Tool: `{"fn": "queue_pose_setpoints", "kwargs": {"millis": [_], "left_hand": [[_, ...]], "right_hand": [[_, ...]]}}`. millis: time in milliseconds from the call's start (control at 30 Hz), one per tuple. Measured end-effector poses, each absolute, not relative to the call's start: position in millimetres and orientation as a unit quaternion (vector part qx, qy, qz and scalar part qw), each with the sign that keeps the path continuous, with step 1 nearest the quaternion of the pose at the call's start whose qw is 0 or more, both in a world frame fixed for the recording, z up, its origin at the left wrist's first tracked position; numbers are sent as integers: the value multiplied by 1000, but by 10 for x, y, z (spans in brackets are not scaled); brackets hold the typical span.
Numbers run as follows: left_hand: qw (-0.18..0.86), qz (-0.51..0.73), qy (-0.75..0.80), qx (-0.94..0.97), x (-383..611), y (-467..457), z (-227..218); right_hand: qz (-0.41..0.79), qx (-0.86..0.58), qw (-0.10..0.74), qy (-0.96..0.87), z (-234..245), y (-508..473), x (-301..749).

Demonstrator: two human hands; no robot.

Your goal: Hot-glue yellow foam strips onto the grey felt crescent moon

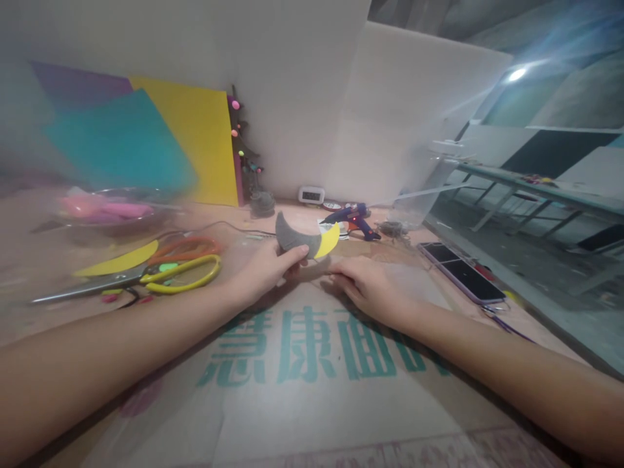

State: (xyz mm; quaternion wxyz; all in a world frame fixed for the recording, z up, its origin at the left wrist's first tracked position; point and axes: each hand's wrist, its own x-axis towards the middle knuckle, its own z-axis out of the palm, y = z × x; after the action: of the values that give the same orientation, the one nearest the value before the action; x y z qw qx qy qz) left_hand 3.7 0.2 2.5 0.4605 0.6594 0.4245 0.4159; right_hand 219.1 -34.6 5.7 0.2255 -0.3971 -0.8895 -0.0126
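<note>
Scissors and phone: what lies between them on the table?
In the head view, the left hand, holding a grey-and-yellow crescent, and the right hand lie between the scissors and the phone.

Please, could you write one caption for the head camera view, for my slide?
The left hand holds a grey-and-yellow crescent near the right hand, with scissors and glue gun beyond.

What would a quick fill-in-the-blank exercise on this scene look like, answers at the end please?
1. The crescent in the left hand is part gray, part ____.
2. The scissors have one yellow handle and one ____ handle.
3. The phone lies to the ____ of the right hand.
4. The small white clock stands ____ of the glue gun.

Missing words: yellow; orange; right; left.
</note>
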Motion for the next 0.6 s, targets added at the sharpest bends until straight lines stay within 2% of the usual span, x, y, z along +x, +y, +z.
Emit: {"fn": "queue_pose_setpoints", "kwargs": {"millis": [167, 333, 433, 600], "left_hand": [[438, 389, 430, 687, 43, -23, 36], [394, 391, 433, 710, 46, -61, 46], [397, 366, 446, 714, 43, -90, 76], [423, 350, 446, 707, 36, -106, 96]], "right_hand": [[-151, -305, 190, -921, 91, -447, 2083], [-211, -270, 183, -922, 173, -474, 2079], [-216, -291, 198, -911, 264, -470, 2141], [-143, -396, 235, -876, 440, -463, 2180]]}}
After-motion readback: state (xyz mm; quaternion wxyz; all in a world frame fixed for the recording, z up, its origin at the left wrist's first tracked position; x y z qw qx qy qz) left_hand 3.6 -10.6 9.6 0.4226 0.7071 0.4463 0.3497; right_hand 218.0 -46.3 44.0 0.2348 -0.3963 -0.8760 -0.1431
